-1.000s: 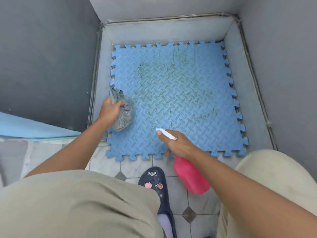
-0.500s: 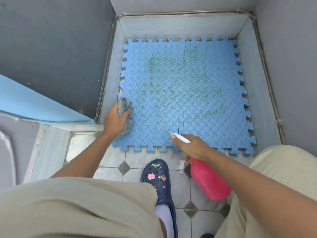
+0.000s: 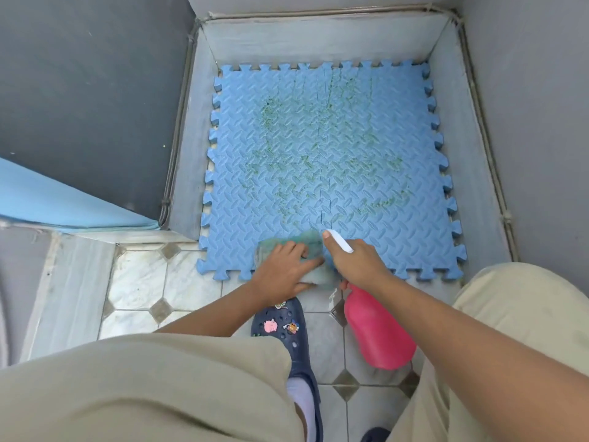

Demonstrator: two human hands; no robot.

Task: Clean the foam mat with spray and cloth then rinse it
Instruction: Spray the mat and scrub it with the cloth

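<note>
My left hand (image 3: 283,269) presses the cloth (image 3: 288,247) flat on the near edge of the foam mat (image 3: 325,167), at six o'clock. My right hand (image 3: 357,263) grips the pink spray bottle (image 3: 376,330), nozzle aimed at twelve. The green stains lie straight ahead toward twelve, and the left hand seems best placed to wipe them.
</note>
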